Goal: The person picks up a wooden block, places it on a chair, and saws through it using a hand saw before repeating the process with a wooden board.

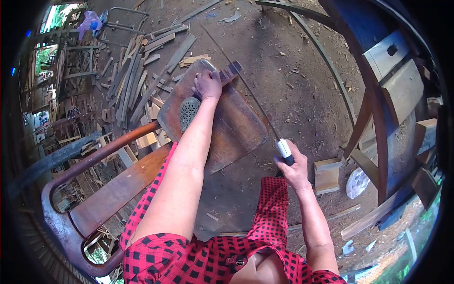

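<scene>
My right hand (295,166) is closed around the white and black handle of a handsaw (255,97). Its long thin blade slants up and left, crossing a small dark piece of wood (229,74). That piece sticks out past the edge of a worn wooden chair seat (231,128). Fingers curled, my left hand (208,86) presses the inner end of the wood on the seat. Beside my left forearm, a grey-green shoe (189,112) full of holes rests on the seat, below my checked trouser leg.
The chair's backrest (118,189) reaches to the lower left. Wood strips and offcuts (137,75) lie piled on the dirt floor at the left. Curved wooden frames (373,94) stand on the right, near a wood block (327,175) and a clear plastic bag (357,183).
</scene>
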The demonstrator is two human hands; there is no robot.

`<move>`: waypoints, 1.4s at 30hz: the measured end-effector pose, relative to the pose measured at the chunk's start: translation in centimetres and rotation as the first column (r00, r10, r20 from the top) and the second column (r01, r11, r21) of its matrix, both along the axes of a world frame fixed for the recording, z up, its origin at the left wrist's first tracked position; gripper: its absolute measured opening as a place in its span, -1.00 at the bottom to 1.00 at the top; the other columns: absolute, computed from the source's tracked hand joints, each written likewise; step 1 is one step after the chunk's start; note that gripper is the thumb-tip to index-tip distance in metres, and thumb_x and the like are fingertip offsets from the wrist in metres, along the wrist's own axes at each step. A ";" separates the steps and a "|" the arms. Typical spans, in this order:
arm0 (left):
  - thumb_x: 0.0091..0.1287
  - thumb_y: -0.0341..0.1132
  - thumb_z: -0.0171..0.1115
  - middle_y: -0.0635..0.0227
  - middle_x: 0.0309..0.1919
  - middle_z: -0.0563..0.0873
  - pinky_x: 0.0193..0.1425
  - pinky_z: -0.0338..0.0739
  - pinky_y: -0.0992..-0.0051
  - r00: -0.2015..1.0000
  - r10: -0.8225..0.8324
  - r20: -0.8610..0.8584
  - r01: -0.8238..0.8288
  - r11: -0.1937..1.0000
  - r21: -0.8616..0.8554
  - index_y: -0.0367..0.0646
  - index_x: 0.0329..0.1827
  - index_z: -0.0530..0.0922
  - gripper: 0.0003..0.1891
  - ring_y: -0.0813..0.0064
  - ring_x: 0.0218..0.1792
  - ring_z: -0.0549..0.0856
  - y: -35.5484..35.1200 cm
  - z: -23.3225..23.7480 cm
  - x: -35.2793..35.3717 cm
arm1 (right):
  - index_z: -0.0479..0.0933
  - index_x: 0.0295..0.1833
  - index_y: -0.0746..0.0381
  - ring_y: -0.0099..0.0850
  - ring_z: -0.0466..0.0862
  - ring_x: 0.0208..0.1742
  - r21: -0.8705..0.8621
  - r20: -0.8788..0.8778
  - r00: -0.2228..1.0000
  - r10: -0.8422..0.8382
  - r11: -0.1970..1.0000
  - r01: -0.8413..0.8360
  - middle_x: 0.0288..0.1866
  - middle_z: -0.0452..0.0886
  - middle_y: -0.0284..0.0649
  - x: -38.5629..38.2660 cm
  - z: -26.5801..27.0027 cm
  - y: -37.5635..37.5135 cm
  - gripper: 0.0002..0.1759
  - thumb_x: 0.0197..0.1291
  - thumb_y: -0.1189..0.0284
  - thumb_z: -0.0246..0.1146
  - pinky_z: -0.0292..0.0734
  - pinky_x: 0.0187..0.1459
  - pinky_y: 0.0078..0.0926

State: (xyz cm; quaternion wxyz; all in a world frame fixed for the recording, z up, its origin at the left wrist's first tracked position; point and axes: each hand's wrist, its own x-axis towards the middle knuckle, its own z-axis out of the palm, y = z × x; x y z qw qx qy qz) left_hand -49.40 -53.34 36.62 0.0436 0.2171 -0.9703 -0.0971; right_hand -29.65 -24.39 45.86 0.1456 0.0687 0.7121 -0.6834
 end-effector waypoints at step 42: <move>0.30 -0.02 0.03 0.32 -0.05 0.65 0.07 0.24 0.09 0.986 0.146 0.084 -0.137 0.985 -0.101 -0.01 -0.10 0.63 -0.66 0.24 0.09 0.57 1.3 -0.2 -1.2 | 0.41 0.07 0.17 0.05 0.63 -0.14 0.426 0.012 0.967 0.256 0.873 -0.237 -0.25 0.60 0.02 0.0 -1.9 0.4 -0.45 -0.17 0.62 0.18 0.55 -0.17 -0.11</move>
